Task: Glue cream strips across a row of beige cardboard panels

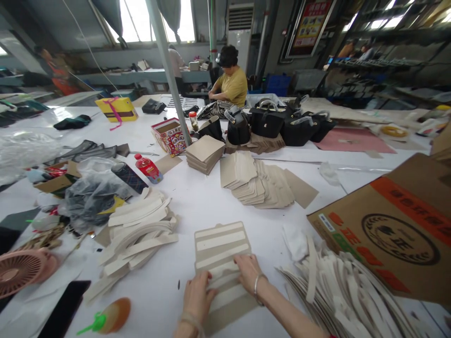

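A grey-beige board panel (225,230) lies flat on the table in front of me, with several pale strips (219,241) across it. My left hand (198,296) is at the panel's left edge, fingers bent around the end of another pale strip (224,269). At the right end of that strip, my right hand (249,272) has its fingertips pressed together on it. A pile of pale strips (144,234) lies to the left. Another heap of loose strips (348,291) lies to the right of my right forearm.
Fanned beige boards (262,185) and a neat board stack (205,152) lie farther back, before black handbags (268,123). A cardboard box (391,230) stands at right. A glue bottle (112,315), a phone (66,307) and a pink fan (28,272) are at left. A person (230,84) sits across the table.
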The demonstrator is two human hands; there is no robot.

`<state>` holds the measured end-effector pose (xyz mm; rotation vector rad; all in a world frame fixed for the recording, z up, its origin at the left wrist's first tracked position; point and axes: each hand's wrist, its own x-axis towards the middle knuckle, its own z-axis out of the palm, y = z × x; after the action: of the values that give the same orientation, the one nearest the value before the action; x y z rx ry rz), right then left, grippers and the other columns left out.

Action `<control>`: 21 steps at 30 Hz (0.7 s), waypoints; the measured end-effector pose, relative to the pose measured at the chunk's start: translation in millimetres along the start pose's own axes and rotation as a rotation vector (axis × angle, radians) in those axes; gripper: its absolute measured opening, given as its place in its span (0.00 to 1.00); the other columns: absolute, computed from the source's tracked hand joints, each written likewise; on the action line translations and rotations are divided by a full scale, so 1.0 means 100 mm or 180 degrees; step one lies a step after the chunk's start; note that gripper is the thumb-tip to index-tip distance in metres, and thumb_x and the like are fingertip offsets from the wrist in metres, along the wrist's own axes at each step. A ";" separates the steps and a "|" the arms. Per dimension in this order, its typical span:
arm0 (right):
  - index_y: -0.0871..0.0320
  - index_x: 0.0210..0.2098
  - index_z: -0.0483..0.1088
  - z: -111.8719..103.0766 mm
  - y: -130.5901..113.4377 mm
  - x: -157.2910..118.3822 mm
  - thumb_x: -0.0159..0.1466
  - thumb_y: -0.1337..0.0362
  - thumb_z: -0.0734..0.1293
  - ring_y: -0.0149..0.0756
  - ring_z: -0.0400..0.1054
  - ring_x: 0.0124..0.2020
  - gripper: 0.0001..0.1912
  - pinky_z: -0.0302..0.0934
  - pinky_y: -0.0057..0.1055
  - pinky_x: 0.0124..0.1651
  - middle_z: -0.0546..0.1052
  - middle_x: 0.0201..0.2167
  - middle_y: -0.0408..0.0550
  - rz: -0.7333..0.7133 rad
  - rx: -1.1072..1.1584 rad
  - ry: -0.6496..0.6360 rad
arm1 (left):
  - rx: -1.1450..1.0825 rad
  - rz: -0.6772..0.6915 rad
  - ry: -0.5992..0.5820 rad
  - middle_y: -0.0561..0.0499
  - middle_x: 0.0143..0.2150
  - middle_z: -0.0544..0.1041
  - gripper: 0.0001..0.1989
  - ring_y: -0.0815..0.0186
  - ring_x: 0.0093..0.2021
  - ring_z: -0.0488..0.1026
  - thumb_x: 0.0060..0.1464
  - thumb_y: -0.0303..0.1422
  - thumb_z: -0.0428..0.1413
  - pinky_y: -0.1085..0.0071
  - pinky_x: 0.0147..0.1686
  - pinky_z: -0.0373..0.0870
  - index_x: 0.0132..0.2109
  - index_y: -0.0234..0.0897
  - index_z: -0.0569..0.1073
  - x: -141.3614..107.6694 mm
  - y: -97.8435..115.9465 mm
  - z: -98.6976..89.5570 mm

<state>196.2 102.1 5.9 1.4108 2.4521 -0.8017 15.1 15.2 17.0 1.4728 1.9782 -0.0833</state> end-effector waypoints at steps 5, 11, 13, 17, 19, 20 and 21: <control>0.59 0.43 0.66 -0.26 -0.02 0.60 0.47 0.73 0.66 0.46 0.66 0.45 0.22 0.50 0.38 0.46 0.74 0.41 0.55 0.0023 -0.0292 0.0021 | 0.0186 -0.0022 0.0093 0.48 0.48 0.71 0.20 0.62 0.47 0.68 0.43 0.30 0.55 0.69 0.42 0.58 0.47 0.39 0.65 0.52 0.05 -0.33; 0.60 0.43 0.67 -0.14 -0.02 0.46 0.44 0.68 0.70 0.50 0.61 0.49 0.25 0.49 0.40 0.48 0.70 0.46 0.58 -0.0025 -0.0381 0.0102 | 0.0274 0.0030 0.0146 0.48 0.46 0.71 0.16 0.58 0.48 0.65 0.37 0.30 0.57 0.66 0.43 0.58 0.38 0.38 0.67 0.44 0.04 -0.17; 0.60 0.42 0.66 -0.12 -0.02 0.35 0.45 0.67 0.69 0.48 0.63 0.47 0.24 0.49 0.40 0.48 0.72 0.44 0.56 -0.0039 -0.0325 0.0088 | 0.0213 0.0033 0.0063 0.48 0.43 0.72 0.15 0.58 0.47 0.66 0.38 0.29 0.55 0.65 0.44 0.58 0.38 0.38 0.67 0.37 0.02 -0.10; 0.58 0.40 0.65 -0.26 -0.02 0.40 0.47 0.71 0.66 0.41 0.67 0.42 0.19 0.50 0.35 0.45 0.75 0.38 0.49 -0.0036 -0.0195 0.0066 | 0.0060 0.0057 -0.0018 0.51 0.40 0.75 0.18 0.62 0.43 0.70 0.40 0.27 0.52 0.69 0.42 0.60 0.43 0.40 0.65 0.48 0.01 -0.21; 0.58 0.42 0.64 -0.40 -0.01 0.60 0.49 0.72 0.64 0.41 0.67 0.44 0.19 0.49 0.35 0.46 0.75 0.39 0.49 -0.0029 -0.0195 0.0140 | 0.0125 0.0094 0.0113 0.51 0.43 0.74 0.23 0.64 0.44 0.70 0.41 0.26 0.52 0.70 0.42 0.60 0.48 0.41 0.63 0.69 0.04 -0.40; 0.58 0.43 0.63 -0.48 0.00 0.73 0.51 0.73 0.63 0.41 0.66 0.45 0.19 0.48 0.35 0.47 0.75 0.40 0.50 -0.0012 -0.0214 0.0175 | 0.0157 0.0098 0.0164 0.50 0.45 0.72 0.26 0.64 0.45 0.70 0.42 0.26 0.52 0.71 0.43 0.60 0.51 0.42 0.61 0.82 0.07 -0.50; 0.58 0.44 0.63 -0.55 0.01 0.87 0.52 0.72 0.63 0.42 0.66 0.45 0.19 0.48 0.37 0.48 0.74 0.41 0.51 0.0016 -0.0240 0.0198 | 0.0196 0.0101 0.0204 0.50 0.48 0.71 0.27 0.65 0.46 0.69 0.42 0.26 0.52 0.71 0.43 0.60 0.53 0.42 0.60 0.96 0.09 -0.60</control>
<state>156.4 196.3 15.0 1.4352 2.4956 -0.6664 -18.7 123.3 15.3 1.5636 2.0189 -0.0850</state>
